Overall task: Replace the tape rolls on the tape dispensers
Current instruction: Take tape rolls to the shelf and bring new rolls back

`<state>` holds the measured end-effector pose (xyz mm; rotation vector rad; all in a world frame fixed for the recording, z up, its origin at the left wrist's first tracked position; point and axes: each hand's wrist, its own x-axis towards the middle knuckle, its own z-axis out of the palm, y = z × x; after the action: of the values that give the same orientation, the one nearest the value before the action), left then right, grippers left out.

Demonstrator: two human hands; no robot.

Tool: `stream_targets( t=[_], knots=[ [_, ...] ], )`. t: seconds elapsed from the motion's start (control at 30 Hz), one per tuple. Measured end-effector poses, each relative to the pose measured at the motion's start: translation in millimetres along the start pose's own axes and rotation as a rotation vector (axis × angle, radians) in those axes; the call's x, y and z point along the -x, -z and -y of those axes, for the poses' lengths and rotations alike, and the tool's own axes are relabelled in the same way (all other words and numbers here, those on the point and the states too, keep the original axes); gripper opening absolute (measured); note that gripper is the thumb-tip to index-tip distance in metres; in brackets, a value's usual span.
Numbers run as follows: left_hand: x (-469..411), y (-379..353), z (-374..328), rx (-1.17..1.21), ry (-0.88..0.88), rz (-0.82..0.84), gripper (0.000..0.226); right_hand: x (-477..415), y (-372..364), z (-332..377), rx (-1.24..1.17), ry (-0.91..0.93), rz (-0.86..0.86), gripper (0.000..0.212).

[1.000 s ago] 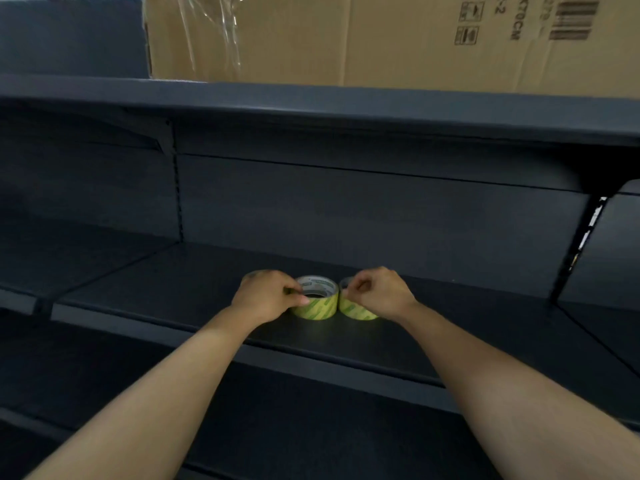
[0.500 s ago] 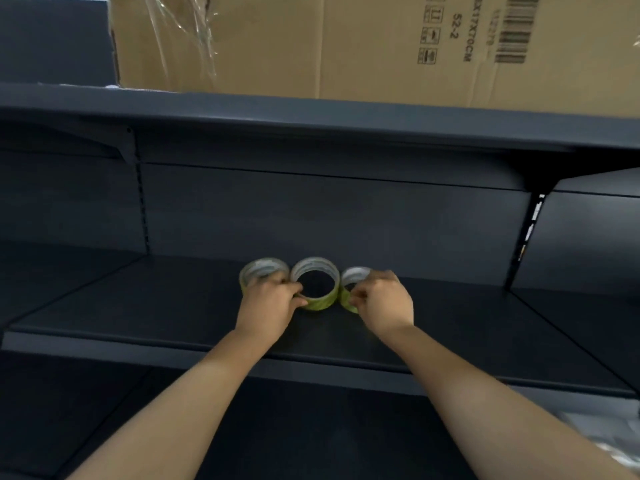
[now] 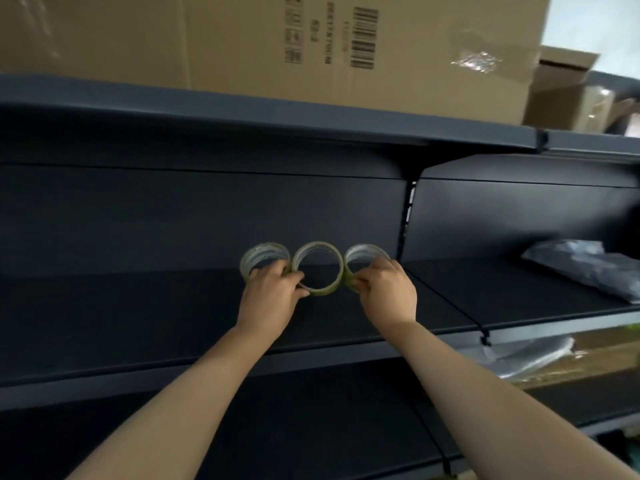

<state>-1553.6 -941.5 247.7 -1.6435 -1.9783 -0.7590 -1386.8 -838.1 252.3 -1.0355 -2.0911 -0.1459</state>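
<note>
Three yellow-green tape rolls are lifted side by side above a dark shelf, their holes facing me. My left hand pinches the left roll and the middle roll together. My right hand grips the right roll, which touches the middle one. My fingers hide the lower parts of the outer rolls. No tape dispenser is in view.
A large cardboard box sits on the shelf above, with smaller boxes to its right. A grey plastic bag lies on the right-hand shelf section. Plastic-wrapped goods lie on a lower shelf at right.
The rolls have been tipped up from lying flat on the shelf and raised, and a third roll has come into view in my left hand. The view has swung left and up.
</note>
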Motion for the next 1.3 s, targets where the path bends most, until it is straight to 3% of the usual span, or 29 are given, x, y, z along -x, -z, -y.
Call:
stream_targets(
  t=[0.53,0.9,1.3],
  knots=[
    [-32,-61,-280,0.352,-0.166,0.039,0.033,68,163,-243,0.190,-0.197,-0.083,0.021],
    [-29,-109,-479,0.424,-0.358,0.065,0.025,141,274,-401,0.333,-0.395,-0.084,0.022],
    [-57,-186,-663,0.527,-0.592,0.158,0.031,194,343,-551,0.459,-0.621,-0.184,0.019]
  ],
)
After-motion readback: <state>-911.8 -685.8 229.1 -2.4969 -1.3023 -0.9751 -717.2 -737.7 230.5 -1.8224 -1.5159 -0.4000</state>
